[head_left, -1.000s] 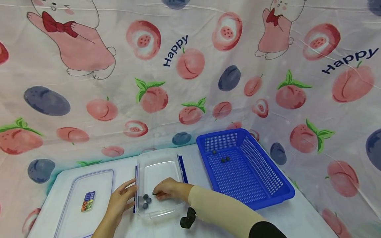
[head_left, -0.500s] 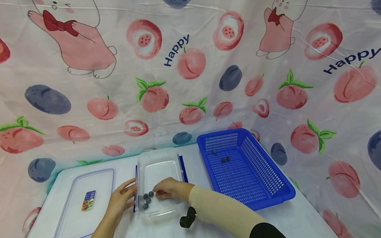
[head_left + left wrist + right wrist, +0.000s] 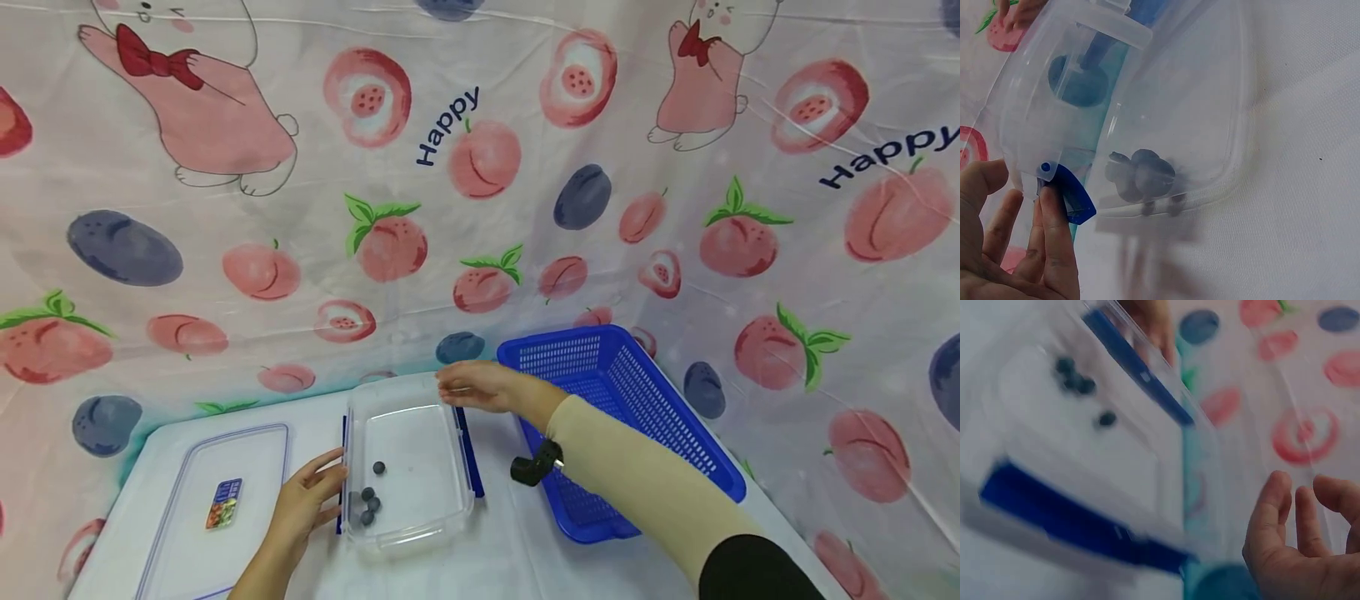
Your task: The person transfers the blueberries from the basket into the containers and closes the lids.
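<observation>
A clear plastic food container [image 3: 423, 467] with blue side clips stands on the white table. Several blueberries lie in it: a cluster by the near left wall, and a single blueberry [image 3: 379, 467] a little farther back. My left hand [image 3: 306, 498] rests its fingers against the left side, touching the blue clip [image 3: 1072, 195] in the left wrist view. My right hand [image 3: 480, 386] is over the container's far right corner, toward the basket. Its fingers are loosely bent and hold nothing, as the right wrist view shows of the same hand [image 3: 1304, 540].
A blue perforated basket [image 3: 675, 417] stands to the right, partly hidden behind my right forearm. On the left lies a clear lid [image 3: 180, 517] with a small colourful label [image 3: 223, 503]. A fruit-printed cloth [image 3: 420, 208] hangs behind the table.
The right hand let go of a blueberry inside the container, which now lies slightly farther back. It then rose away, back and to the right. The left hand has stayed put.
</observation>
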A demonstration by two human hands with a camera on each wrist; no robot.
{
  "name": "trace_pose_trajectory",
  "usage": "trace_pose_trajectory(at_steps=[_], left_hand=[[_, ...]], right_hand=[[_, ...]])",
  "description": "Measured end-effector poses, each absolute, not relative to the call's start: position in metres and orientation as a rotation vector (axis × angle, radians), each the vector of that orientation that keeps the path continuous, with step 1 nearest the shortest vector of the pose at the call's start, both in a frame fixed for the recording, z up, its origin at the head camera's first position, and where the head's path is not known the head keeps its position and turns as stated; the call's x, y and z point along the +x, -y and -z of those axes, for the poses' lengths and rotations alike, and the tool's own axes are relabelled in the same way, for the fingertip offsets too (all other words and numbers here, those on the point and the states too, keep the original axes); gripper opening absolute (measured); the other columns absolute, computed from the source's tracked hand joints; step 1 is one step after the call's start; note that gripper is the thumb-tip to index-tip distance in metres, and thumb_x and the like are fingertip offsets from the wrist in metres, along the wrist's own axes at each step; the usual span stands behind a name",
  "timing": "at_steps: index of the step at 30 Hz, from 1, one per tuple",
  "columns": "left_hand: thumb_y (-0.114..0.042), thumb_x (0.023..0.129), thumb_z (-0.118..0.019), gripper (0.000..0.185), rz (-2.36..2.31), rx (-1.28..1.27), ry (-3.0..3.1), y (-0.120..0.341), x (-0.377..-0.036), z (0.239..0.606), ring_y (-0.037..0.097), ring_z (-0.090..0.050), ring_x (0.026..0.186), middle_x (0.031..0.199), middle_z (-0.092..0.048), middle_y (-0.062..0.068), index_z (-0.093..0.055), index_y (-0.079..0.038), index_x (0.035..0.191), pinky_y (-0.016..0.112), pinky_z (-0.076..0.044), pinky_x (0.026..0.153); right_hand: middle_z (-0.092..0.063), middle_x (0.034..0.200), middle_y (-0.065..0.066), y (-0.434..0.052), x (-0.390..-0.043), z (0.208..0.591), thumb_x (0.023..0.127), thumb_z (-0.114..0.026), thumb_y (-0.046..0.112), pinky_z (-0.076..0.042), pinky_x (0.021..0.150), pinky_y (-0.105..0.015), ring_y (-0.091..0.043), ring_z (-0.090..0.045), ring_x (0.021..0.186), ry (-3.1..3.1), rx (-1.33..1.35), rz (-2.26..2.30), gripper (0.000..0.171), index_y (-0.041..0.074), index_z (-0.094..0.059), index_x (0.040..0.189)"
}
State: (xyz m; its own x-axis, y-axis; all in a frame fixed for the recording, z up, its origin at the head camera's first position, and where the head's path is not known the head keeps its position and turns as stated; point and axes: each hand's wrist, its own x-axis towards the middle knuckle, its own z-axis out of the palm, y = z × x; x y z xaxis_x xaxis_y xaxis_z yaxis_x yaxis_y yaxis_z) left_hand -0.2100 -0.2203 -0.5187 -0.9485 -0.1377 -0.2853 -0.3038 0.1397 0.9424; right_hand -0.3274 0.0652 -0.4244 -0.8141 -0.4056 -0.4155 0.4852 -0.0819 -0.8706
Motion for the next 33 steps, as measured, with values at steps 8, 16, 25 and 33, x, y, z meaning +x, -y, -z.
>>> trace_pose_trajectory(at_steps=[8, 16, 25, 33], left_hand=[[-0.033, 0.093, -0.068, 0.059, -1.934, -0.448, -2.266, 0.221, -0.21, 0.518, 0.019, -0.062, 0.108, 0.129, -0.063, 0.01, -0.049, -0.01, 0.144, 0.034, -0.057, 0.08], [-0.035, 0.094, -0.067, 0.059, -1.933, -0.431, -2.264, 0.221, -0.211, 0.519, 0.018, -0.061, 0.108, 0.131, -0.062, 0.011, -0.049, -0.01, 0.144, 0.034, -0.057, 0.08], [-0.033, 0.094, -0.066, 0.057, -1.938, -0.452, -2.261, 0.22, -0.211, 0.518, 0.017, -0.062, 0.108, 0.131, -0.062, 0.011, -0.049, -0.011, 0.144, 0.034, -0.057, 0.08], [-0.031, 0.095, -0.066, 0.055, -1.95, -0.468, -2.256, 0.221, -0.211, 0.52, 0.017, -0.062, 0.106, 0.13, -0.062, 0.011, -0.05, -0.011, 0.144, 0.033, -0.057, 0.079]], right_hand=[[-0.064, 0.089, -0.005, -0.169, -0.37, 0.421, 0.1, -0.054, 0.007, -0.055, 0.079, -0.02, -0.014, -0.063, 0.082, -1.602, 0.29, 2.125, 0.009, 0.004, -0.058, 0.107], [-0.064, 0.097, -0.007, -0.237, -0.372, 0.448, 0.099, -0.057, 0.013, -0.055, 0.085, -0.023, -0.014, -0.067, 0.082, -1.748, 0.571, 2.054, 0.044, 0.003, -0.045, 0.141], [-0.063, 0.092, -0.008, -0.262, -0.361, 0.483, 0.097, -0.058, 0.014, -0.057, 0.066, -0.021, -0.009, -0.063, 0.066, -2.057, 0.607, 1.849, 0.038, -0.004, -0.051, 0.13], [-0.063, 0.105, -0.02, -0.255, -0.35, 0.507, 0.094, -0.061, 0.01, -0.059, 0.07, -0.028, -0.014, -0.062, 0.068, -2.243, 0.641, 1.697, 0.043, -0.013, -0.048, 0.129]])
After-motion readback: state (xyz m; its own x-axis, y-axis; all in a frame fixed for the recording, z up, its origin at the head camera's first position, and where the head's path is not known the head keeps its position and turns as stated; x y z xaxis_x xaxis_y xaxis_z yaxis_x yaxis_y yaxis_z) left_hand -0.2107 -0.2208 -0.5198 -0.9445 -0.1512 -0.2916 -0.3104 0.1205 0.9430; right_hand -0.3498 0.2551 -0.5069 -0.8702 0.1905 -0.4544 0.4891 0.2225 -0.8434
